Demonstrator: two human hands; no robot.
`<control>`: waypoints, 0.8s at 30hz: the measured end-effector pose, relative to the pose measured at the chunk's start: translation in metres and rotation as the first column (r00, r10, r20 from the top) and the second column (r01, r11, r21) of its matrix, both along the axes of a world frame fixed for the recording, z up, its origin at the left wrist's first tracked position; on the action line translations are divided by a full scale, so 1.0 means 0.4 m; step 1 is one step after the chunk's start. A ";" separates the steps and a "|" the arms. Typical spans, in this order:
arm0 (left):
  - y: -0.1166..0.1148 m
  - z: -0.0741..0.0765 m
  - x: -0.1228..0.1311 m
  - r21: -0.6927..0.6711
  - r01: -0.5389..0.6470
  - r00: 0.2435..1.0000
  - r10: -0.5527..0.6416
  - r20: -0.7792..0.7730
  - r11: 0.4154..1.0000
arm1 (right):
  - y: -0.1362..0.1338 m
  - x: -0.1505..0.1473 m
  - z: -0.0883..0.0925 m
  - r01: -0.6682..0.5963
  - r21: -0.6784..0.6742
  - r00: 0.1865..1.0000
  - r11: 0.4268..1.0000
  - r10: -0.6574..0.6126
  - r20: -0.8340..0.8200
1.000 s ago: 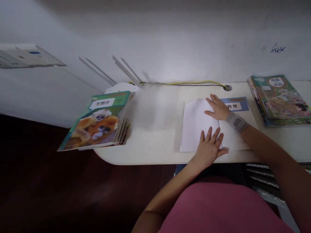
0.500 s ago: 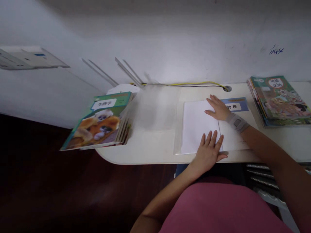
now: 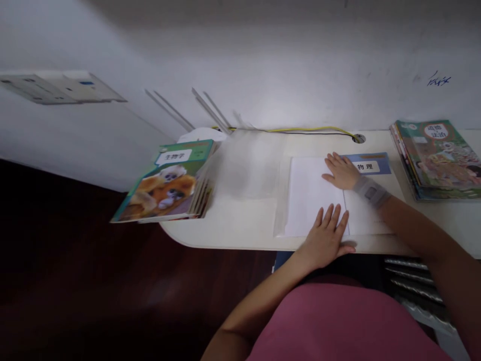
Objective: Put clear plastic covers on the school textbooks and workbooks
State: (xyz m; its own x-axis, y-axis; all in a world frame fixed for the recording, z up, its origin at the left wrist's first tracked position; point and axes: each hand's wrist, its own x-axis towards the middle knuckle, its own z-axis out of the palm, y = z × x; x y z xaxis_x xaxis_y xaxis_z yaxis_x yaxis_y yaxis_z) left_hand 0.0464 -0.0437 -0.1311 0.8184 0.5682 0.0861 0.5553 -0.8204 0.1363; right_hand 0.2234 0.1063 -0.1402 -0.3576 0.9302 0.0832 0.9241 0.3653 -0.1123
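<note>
A physics textbook with a white and blue cover lies on the white table. Over its left part is a blank white sheet or flap, edged by a clear plastic cover. My left hand rests flat near the lower edge, fingers spread across the white part. Higher up, my right hand, with a grey band at the wrist, lies flat near the seam between the white part and the cover. Neither hand grips anything.
A stack of biology textbooks overhangs the table's rounded left end. Another textbook stack lies at the right. A router with antennas stands behind; a yellow cable runs along the wall to a hole. Clear plastic lies mid-table.
The view has turned slightly left, so everything on the table appears farther right. Both hands stay flat on the textbook in nearly the same spots.
</note>
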 end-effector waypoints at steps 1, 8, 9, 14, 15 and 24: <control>-0.001 0.012 -0.017 -0.029 0.047 0.999 -0.047 0.024 0.998 | 0.027 -0.002 -0.001 0.025 -0.003 1.000 1.000 -0.025 -0.008; 0.050 0.015 -0.200 -0.009 -0.523 0.820 0.506 0.266 0.852 | 0.073 -0.027 -0.007 0.102 0.111 0.995 0.989 -0.102 -0.005; 0.058 0.000 -0.214 -0.005 -0.557 0.806 0.542 0.236 0.831 | 0.064 -0.034 0.000 0.097 0.127 0.995 0.987 -0.098 0.001; 0.060 -0.055 -0.214 0.069 -0.518 0.854 0.512 0.089 0.853 | 0.000 -0.126 0.056 -0.174 0.098 0.984 0.980 0.176 -0.016; 0.056 -0.056 -0.209 0.085 -0.520 0.854 0.514 0.083 0.850 | -0.019 -0.154 0.063 -0.276 0.082 0.960 0.958 0.279 -0.021; 0.038 -0.033 -0.231 0.094 -0.484 0.875 0.484 0.021 0.870 | -0.099 -0.273 0.033 -0.614 -0.107 0.787 0.782 0.617 0.001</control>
State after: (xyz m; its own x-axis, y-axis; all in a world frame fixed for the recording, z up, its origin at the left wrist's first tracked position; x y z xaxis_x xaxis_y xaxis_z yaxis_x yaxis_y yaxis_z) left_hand -0.0459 -0.0283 -0.1443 0.4434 0.8825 0.1567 0.8863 -0.4578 0.0704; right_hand 0.1142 0.0665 -0.1269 -0.8577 0.5139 -0.0169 0.5103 0.8468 -0.1503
